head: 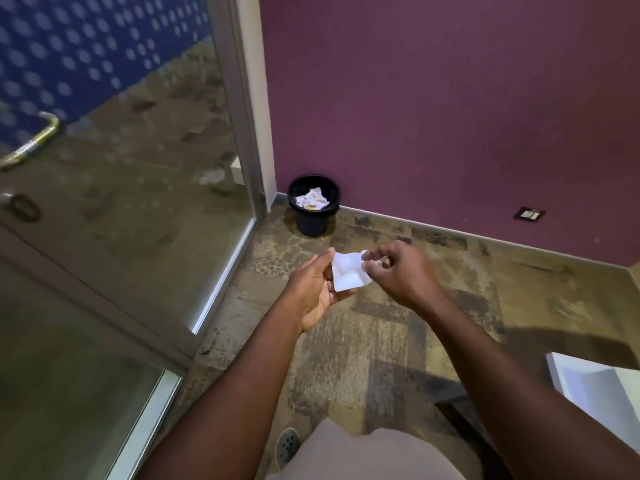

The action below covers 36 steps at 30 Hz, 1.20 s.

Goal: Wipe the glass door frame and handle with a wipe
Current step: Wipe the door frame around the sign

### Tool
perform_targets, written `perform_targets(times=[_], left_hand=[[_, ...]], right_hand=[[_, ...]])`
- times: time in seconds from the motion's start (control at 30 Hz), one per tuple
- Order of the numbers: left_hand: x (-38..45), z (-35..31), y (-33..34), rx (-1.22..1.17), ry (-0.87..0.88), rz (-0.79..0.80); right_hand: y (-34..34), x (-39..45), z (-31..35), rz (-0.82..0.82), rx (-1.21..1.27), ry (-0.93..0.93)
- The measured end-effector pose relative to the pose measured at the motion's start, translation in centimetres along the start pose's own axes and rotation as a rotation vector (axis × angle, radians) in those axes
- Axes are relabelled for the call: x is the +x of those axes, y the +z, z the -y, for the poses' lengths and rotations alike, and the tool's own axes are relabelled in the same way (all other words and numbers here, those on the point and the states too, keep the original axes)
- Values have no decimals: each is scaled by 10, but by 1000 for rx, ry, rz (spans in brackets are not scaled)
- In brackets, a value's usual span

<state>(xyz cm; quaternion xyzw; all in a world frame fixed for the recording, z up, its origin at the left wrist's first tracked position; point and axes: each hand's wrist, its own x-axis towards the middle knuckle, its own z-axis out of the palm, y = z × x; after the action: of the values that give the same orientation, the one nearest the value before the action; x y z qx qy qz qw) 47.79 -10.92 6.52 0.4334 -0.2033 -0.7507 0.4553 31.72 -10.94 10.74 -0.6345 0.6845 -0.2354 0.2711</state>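
A small white wipe [348, 273] is held between both hands in front of me, above the floor. My left hand [313, 289] cups its lower left edge. Its upper right corner is pinched by my right hand [401, 271]. The glass door [121, 174] stands to my left, with a silver metal frame [242, 109] on its right edge and along the bottom. A curved metal handle [33, 142] sits at the door's far left, with a round lock [22, 206] below it. Both hands are well apart from the door.
A black waste bin [314, 206] with crumpled paper stands in the corner by the purple wall [450, 116]. A wall socket [529, 214] is low on the right. A white object [595, 389] lies at the lower right. The floor is patterned carpet.
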Motion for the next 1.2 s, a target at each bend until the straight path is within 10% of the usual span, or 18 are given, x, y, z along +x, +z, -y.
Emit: perform_targets(times=[0.33,0.57,1.07,1.2], left_hand=[[-10,-52,-88,107,153,-109],[-23,-94,-142,174,296,-241],[-53,-242,-213,190,632,-856],[-59,-293,-216,465,786,-1239]], right_hand=[[78,29,70,91,540,123],[128,51,130,508,794,112],[220,168,295,1042,831,-97],[221,198,350,1125,913,-172]])
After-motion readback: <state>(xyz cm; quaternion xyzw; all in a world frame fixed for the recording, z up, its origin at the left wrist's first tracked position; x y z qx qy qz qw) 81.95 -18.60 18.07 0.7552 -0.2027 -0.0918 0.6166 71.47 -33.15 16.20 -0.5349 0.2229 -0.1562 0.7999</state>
